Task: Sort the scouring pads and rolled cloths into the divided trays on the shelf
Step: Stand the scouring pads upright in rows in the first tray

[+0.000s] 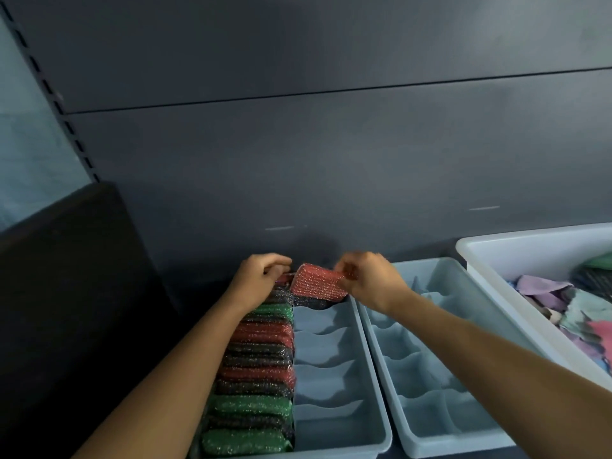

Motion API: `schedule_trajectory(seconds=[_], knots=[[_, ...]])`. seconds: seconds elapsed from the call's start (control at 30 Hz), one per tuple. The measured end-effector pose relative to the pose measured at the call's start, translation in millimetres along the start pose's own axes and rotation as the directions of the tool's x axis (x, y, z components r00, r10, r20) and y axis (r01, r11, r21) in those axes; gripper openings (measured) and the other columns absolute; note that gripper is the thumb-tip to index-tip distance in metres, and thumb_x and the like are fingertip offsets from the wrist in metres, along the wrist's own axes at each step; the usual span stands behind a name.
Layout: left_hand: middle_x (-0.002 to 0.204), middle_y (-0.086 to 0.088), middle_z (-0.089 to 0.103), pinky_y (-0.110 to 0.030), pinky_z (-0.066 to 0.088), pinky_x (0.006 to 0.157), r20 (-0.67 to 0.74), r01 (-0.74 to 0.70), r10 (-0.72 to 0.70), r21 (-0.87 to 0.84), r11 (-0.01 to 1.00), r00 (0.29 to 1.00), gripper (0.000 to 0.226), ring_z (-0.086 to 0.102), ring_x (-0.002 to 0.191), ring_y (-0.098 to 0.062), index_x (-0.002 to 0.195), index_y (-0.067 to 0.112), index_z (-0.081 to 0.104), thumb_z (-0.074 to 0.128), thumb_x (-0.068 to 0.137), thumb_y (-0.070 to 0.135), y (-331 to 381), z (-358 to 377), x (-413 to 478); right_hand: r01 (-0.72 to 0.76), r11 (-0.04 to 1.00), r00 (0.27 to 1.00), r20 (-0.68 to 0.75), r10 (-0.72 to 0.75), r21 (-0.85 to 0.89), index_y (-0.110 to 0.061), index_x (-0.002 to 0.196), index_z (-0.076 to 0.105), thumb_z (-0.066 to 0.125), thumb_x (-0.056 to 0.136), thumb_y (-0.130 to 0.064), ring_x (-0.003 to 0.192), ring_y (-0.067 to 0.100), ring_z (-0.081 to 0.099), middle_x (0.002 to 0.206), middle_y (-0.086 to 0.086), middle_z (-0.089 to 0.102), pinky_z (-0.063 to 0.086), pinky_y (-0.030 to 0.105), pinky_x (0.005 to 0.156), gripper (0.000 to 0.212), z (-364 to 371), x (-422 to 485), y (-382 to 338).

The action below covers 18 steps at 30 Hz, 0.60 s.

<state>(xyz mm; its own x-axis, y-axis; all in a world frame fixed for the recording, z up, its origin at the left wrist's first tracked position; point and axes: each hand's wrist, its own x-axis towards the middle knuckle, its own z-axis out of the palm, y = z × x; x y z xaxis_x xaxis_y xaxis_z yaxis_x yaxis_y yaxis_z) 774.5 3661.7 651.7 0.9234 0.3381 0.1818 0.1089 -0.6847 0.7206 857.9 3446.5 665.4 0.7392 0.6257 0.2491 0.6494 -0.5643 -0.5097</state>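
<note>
A light blue divided tray [371, 376] lies in front of me. Its left column is packed with sparkly scouring pads [258, 366] in green, red and black. My right hand [367, 279] pinches a red scouring pad [316, 282] by its right end, tilted over the far end of the tray. Under it a black pad [311, 303] sits in the farthest right-column cell. My left hand [261, 276] rests with curled fingers on the far pads of the left column; what its fingertips touch is hidden. The other cells of the right column hold nothing.
A second light blue divided tray [463, 286] stands to the right, its cells bare. Further right a white bin [483, 260] holds crumpled cloths [569, 306] in several colours. A dark panel [66, 276] stands at the left. A grey back wall closes the shelf behind.
</note>
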Motion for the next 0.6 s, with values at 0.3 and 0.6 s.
schedule_trajectory(seconds=[0.3, 0.6], knots=[[0.111, 0.014, 0.068, -0.036, 0.052, 0.093, 0.057, -0.106, 0.097, 0.183, 0.977, 0.994, 0.025, 0.062, 0.103, -0.004, 0.11, 0.036, 0.07, 0.072, 0.085, 0.035, 9, 6, -17, 0.119, 0.922, 0.992, 0.086, -0.093, -0.368, -0.017, 0.109, 0.067, 0.053, 0.088, -0.013, 0.108, 0.026, 0.058, 0.117, 0.005, 0.062, 0.047, 0.033, 0.087, 0.026, 12, 10, -20], [0.12, 0.008, 0.057, -0.032, 0.038, 0.095, 0.095, -0.111, 0.065, 0.624, 0.773, 0.993, 0.023, 0.05, 0.112, -0.014, 0.112, 0.036, 0.069, 0.067, 0.089, 0.037, 23, 20, -12, 0.123, 0.919, 0.983, 0.173, -0.061, -0.374, -0.023, 0.114, 0.068, 0.054, 0.091, -0.018, 0.114, 0.026, 0.052, 0.115, 0.005, 0.059, 0.042, 0.031, 0.09, 0.027, 26, 10, -11]])
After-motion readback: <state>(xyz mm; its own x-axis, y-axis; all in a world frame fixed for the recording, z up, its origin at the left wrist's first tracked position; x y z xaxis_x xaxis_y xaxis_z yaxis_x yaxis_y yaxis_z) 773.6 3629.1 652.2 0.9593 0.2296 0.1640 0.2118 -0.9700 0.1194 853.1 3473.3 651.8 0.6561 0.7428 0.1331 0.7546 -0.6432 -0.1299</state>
